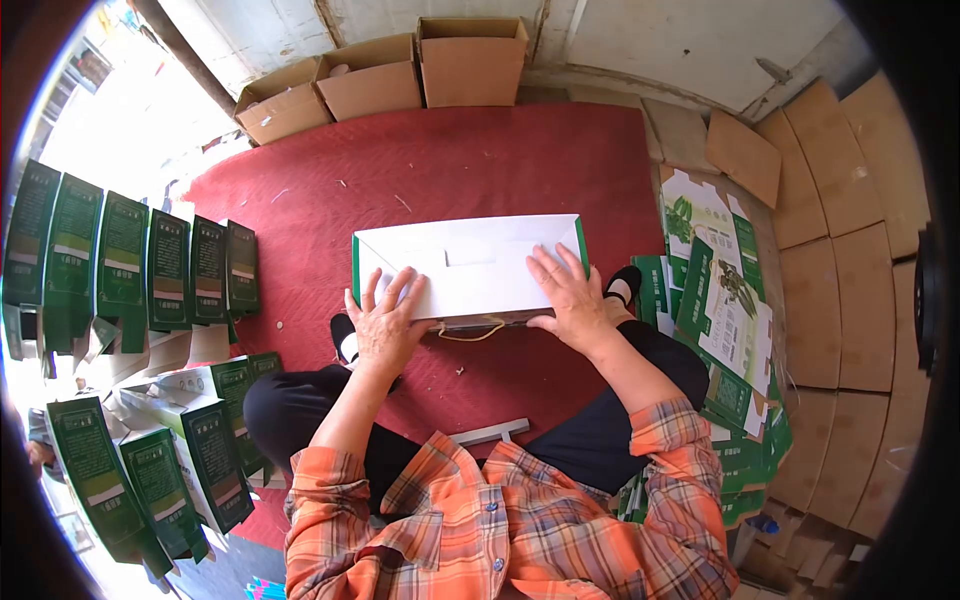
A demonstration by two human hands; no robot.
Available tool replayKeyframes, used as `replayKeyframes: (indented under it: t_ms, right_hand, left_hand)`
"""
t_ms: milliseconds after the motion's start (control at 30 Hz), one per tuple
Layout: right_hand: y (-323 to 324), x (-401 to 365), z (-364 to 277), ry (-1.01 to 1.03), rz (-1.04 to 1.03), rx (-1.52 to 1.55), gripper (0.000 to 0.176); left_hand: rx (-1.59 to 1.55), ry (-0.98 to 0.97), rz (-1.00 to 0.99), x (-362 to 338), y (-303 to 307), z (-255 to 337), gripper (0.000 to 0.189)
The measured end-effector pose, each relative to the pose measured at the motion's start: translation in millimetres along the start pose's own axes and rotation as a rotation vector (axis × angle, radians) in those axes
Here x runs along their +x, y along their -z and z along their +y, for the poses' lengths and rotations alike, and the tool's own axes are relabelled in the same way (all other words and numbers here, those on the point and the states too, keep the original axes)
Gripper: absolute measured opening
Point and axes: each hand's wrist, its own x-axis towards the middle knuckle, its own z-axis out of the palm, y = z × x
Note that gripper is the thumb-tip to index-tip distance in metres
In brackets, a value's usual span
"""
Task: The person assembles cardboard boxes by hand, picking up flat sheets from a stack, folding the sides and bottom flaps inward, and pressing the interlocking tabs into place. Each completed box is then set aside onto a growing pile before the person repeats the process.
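Resting on the long white cardboard box with green ends [470, 265], the left hand [388, 325] and the right hand [572, 303] lie with fingers spread across its top, thumbs by the near edge — neither is clenched around it. The box sits mid-scene over the red carpet [520, 165], between the wearer's knees; what bears it underneath is hidden.

Pressing harder on one side could, I judge, tilt the box or buckle its top, where a slit shows left of the middle. The pale looped cord [478, 338] hanging at the near side might get pinched under the edge if a thumb pushed it in. The left knee [292, 402] is close to the near group of upright green cartons [115, 480], so a sideways shift could knock them over.

Counted: one white box, one cord, two hands and one grey bar [490, 432] nearer the body. Three open brown cardboard boxes [470, 75] line the far wall. On the left, six green cartons stand in the far row [125, 250], with at least five in the near group. The flattened green-and-white cartons [735, 310] piled on the right overlap — too much to count.
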Motion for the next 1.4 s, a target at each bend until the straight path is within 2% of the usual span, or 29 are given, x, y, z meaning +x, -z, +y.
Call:
replayKeyframes:
  t_ms: [233, 333, 467, 533, 567, 633, 667, 733, 800, 833, 867, 933, 967, 1000, 1033, 1067, 1100, 1133, 1167, 1200, 1267, 1300, 1333, 1400]
  right_hand:
    - [-17.5, 2.1, 6.8, 0.021, 0.027, -0.02, 0.06]
    - [-15.7, 1.9, 6.5, 0.02, -0.045, -0.039, 0.056]
    - [-17.7, 0.8, 6.5, 0.026, -0.021, -0.017, 0.057]
    - [-8.4, -0.9, 2.7, 0.006, 0.062, 0.092, 0.053]
    - [-6.7, 0.4, 5.6, 0.009, 0.064, 0.091, 0.053]
    - [-3.1, 1.8, 17.2, -0.005, 0.373, 0.379, 0.049]
    - [0.5, 6.1, 25.1, -0.042, 0.541, 0.432, 0.039]
    - [-8.5, 13.9, 54.7, -0.473, 0.561, 0.808, 0.036]
    - [-23.0, 18.3, 83.5, -0.696, 0.482, 1.03, 0.041]
    - [-39.7, 17.8, 102.4, -0.75, 0.37, 1.039, 0.043]
    - [-63.3, 15.8, 115.9, -0.763, 0.271, 0.993, 0.051]
    - [-31.5, 16.9, 80.4, -1.1, -0.128, 1.198, 0.064]
    - [-38.3, 14.4, 79.1, -1.064, -0.172, 1.237, 0.07]
    - [-45.6, 12.3, 79.5, -1.032, -0.222, 1.275, 0.076]
    - [-36.9, 13.6, 82.8, -1.02, -0.322, 1.315, 0.065]
    - [-34.6, 11.4, 84.2, -1.02, -0.322, 1.315, 0.065]
    - [-32.4, 10.3, 85.1, -0.855, -0.106, 1.398, 0.059]
    - [-30.2, 10.5, 85.8, -0.68, 0.108, 1.464, 0.053]
    - [-7.6, 10.4, 74.8, -0.66, 0.218, 1.67, 0.042]
    - [-1.4, 8.3, 83.1, -0.558, 0.256, 1.805, 0.035]
    - [16.7, -2.2, 90.6, -0.588, 0.361, 1.918, 0.032]
    - [22.0, -1.2, 101.0, -0.584, 0.346, 1.922, 0.03]
    - [27.0, -6.9, 108.6, -0.573, 0.231, 1.744, 0.028]
    - [12.4, -4.2, 106.7, -0.644, 0.307, 1.711, 0.028]
  left_hand:
    - [0.029, -0.046, -0.051, 2.2, -2.1, -4.5, 0.054]
    - [0.041, -0.063, -0.095, 3.0, -4.2, -6.5, 0.051]
    - [0.006, -0.064, -0.086, 0.4, -2.9, -5.9, 0.051]
    - [-0.01, -0.053, -0.06, 0.4, 2.9, -4.5, 0.053]
    - [-0.123, -0.011, 0.03, -0.6, 9.9, -3.3, 0.058]
    - [-0.281, 0.045, 0.227, -1.3, 9.3, -14.6, 0.071]
    - [-0.323, 0.069, 0.394, 2.4, 6.1, -26.2, 0.068]
    - [-0.585, 0.341, 0.476, 14.5, -0.9, -57.0, 0.056]
    - [-1.155, 0.852, 0.315, 28.6, 4.1, -71.0, 0.047]
    - [-1.109, 0.923, 0.204, 32.3, 0.2, -76.9, 0.058]
    - [-1.111, 0.911, 0.212, 32.8, -11.6, -86.0, 0.058]
    - [-1.518, 1.057, -0.138, 24.3, -37.8, -101.8, 0.061]
    - [-1.447, 0.98, -0.17, 21.9, -30.4, -90.6, 0.051]
    - [-1.374, 0.91, -0.204, 19.6, -16.7, -75.0, 0.052]
    - [-1.339, 0.939, -0.216, 21.7, -2.9, -68.0, 0.052]
    - [-1.34, 0.94, -0.216, 19.6, -6.3, -70.2, 0.052]
    - [-1.379, 0.685, -0.099, 16.1, -12.4, -75.6, 0.04]
    - [-1.401, 0.427, 0.019, 13.3, -16.8, -81.6, 0.044]
    - [-1.438, 0.421, 0.05, 10.5, -21.1, -94.3, 0.035]
    - [-1.367, 0.322, 0.107, 12.5, -17.9, -105.2, 0.035]
    - [-1.545, 0.296, 0.221, 7.4, -3.8, -106.7, 0.038]
    - [-2.043, 0.525, 0.106, 13.4, 38.9, -75.0, 0.041]
    - [-1.882, 0.351, 0.093, 13.4, 21.6, -94.3, 0.048]
    - [-1.718, 0.589, 0.059, 19.7, 37.1, -67.9, 0.055]
